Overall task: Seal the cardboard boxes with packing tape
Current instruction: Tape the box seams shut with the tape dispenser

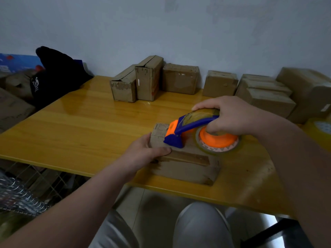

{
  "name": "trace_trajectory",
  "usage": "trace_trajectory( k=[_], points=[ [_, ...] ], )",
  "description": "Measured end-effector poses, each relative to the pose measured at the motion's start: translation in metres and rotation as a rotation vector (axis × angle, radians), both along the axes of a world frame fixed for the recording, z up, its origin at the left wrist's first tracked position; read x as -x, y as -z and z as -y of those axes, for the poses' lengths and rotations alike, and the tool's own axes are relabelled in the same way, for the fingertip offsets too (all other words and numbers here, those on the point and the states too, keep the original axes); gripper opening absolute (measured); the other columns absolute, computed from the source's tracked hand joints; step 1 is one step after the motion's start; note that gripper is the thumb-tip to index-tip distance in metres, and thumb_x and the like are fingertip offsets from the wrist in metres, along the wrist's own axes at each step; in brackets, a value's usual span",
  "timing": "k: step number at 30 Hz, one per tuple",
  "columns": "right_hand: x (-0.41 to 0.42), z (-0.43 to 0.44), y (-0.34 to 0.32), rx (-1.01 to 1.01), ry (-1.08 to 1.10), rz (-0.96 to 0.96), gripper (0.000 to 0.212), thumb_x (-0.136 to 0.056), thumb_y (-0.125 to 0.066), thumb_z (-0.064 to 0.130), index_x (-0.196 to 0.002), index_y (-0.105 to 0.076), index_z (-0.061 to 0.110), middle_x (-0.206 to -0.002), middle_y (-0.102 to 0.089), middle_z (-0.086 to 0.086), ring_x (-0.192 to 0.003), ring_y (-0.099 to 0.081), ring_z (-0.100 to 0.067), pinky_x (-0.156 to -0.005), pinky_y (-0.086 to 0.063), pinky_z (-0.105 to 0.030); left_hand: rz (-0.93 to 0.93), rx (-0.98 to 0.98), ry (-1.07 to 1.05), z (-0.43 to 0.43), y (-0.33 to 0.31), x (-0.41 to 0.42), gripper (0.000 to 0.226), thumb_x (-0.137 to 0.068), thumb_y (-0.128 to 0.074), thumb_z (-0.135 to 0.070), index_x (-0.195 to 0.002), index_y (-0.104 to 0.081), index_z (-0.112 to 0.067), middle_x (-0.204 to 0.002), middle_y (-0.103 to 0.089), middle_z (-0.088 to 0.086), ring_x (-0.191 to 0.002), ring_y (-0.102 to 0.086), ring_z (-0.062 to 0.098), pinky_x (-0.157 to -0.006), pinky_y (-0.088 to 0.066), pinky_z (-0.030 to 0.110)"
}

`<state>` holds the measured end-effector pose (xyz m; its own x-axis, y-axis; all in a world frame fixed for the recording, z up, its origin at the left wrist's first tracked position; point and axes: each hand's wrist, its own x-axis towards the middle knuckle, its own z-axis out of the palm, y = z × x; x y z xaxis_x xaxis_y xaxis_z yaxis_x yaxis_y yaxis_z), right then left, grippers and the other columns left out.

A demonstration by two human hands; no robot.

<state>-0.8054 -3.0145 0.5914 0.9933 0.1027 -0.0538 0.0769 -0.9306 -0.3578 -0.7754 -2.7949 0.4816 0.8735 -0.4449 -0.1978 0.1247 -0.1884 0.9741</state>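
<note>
A flat cardboard box [189, 169] lies on the yellow wooden table [86, 126] near its front edge. My left hand [146, 149] grips the box's left end, thumb along the top. My right hand [231, 117] grips a blue and orange tape dispenser [193, 131] loaded with a roll of clear packing tape [216, 149]. The dispenser's blue nose rests on the box top near its far left end. A darker strip runs along the box's top seam.
Several cardboard boxes [148, 79] stand in a row along the wall at the table's back and right. A black cap [53, 76] and more cartons lie at the left. Another tape roll [322, 127] sits at the right edge. My knees are below the table.
</note>
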Motion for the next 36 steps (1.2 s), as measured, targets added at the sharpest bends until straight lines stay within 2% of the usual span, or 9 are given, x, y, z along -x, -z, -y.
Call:
trace_trajectory(
  k=[4, 6, 8, 10, 17, 20, 23, 31, 36],
  points=[
    [0.001, -0.001, 0.000, 0.005, 0.004, -0.001, 0.053, -0.076, -0.067, 0.020, -0.119, -0.053, 0.048, -0.093, -0.060, 0.006, -0.069, -0.057, -0.016, -0.054, -0.042, -0.025, 0.043, -0.114, 0.015, -0.001, 0.002, 0.001, 0.068, -0.069, -0.075, -0.043, -0.128, -0.052, -0.018, -0.107, -0.066, -0.009, -0.095, -0.062, 0.006, -0.068, -0.046, 0.015],
    [0.002, -0.001, 0.000, 0.005, 0.009, -0.001, 0.053, -0.076, -0.067, 0.020, -0.119, -0.053, 0.048, -0.093, -0.060, 0.007, -0.070, -0.058, -0.018, -0.054, -0.043, -0.026, 0.284, -0.359, -0.007, -0.001, 0.002, 0.000, 0.097, -0.069, -0.071, -0.055, -0.147, -0.027, -0.016, -0.132, -0.050, -0.009, -0.118, -0.049, 0.010, -0.087, -0.047, 0.021],
    [0.002, -0.001, 0.000, 0.001, 0.017, 0.001, 0.053, -0.075, -0.068, 0.020, -0.117, -0.053, 0.049, -0.088, -0.061, 0.007, -0.065, -0.057, -0.016, -0.052, -0.042, -0.025, 0.495, -0.504, 0.047, -0.001, -0.001, -0.001, 0.115, -0.064, -0.059, -0.071, -0.152, -0.004, -0.021, -0.158, -0.016, -0.004, -0.144, -0.015, 0.016, -0.114, -0.026, 0.035],
    [0.002, -0.002, -0.001, -0.004, 0.025, 0.001, 0.053, -0.074, -0.068, 0.019, -0.116, -0.053, 0.049, -0.085, -0.061, 0.008, -0.062, -0.055, -0.013, -0.051, -0.041, -0.023, 0.574, -0.538, 0.156, 0.000, -0.004, -0.003, 0.119, -0.056, -0.047, -0.081, -0.152, -0.002, -0.025, -0.159, -0.001, -0.006, -0.145, 0.004, 0.016, -0.115, -0.012, 0.039],
    [-0.008, -0.014, 0.001, -0.005, 0.114, 0.078, 0.054, -0.072, -0.069, 0.026, -0.123, -0.057, 0.040, -0.077, -0.050, 0.014, -0.057, -0.044, -0.005, -0.048, -0.032, -0.021, 0.731, -0.848, 0.415, -0.008, -0.016, -0.054, 0.116, -0.058, -0.028, -0.092, -0.152, -0.001, -0.030, -0.159, 0.001, -0.007, -0.143, 0.017, 0.021, -0.114, -0.011, 0.052],
    [-0.011, -0.019, 0.001, -0.008, 0.141, 0.099, 0.056, -0.072, -0.069, 0.028, -0.126, -0.055, 0.037, -0.074, -0.041, 0.015, -0.059, -0.042, -0.005, -0.048, -0.030, -0.022, 0.805, -0.862, 0.514, -0.009, -0.018, -0.073, 0.120, -0.052, -0.015, -0.098, -0.151, -0.001, -0.033, -0.159, 0.000, -0.007, -0.142, 0.020, 0.022, -0.114, -0.008, 0.053],
    [-0.010, -0.018, 0.003, -0.014, 0.142, 0.100, 0.059, -0.073, -0.069, 0.030, -0.130, -0.053, 0.038, -0.081, -0.047, 0.012, -0.061, -0.044, -0.008, -0.048, -0.031, -0.023, 0.812, -0.850, 0.539, -0.010, -0.015, -0.081, 0.117, -0.052, -0.013, -0.099, -0.150, -0.001, -0.037, -0.159, 0.000, -0.008, -0.143, 0.019, 0.023, -0.116, -0.005, 0.055],
    [0.012, 0.014, -0.002, -0.088, 0.098, 0.009, 0.061, -0.073, -0.071, 0.025, -0.128, -0.054, 0.046, -0.093, -0.058, 0.013, -0.044, -0.052, 0.008, -0.035, -0.032, -0.007, 0.801, -0.924, 0.563, -0.009, -0.017, -0.082, 0.118, -0.052, -0.011, -0.099, -0.151, 0.001, -0.035, -0.159, 0.002, -0.009, -0.142, 0.020, 0.022, -0.116, -0.008, 0.056],
    [0.038, 0.037, 0.003, -0.073, 0.127, -0.029, 0.062, -0.075, -0.070, 0.024, -0.127, -0.050, 0.050, -0.079, -0.047, 0.016, -0.044, -0.048, 0.002, -0.037, -0.032, -0.008, 0.807, -0.984, 0.570, -0.009, -0.020, -0.081, 0.115, -0.055, -0.009, -0.097, -0.150, 0.006, -0.033, -0.158, 0.006, -0.010, -0.140, 0.022, 0.018, -0.116, -0.010, 0.054]
  ],
)
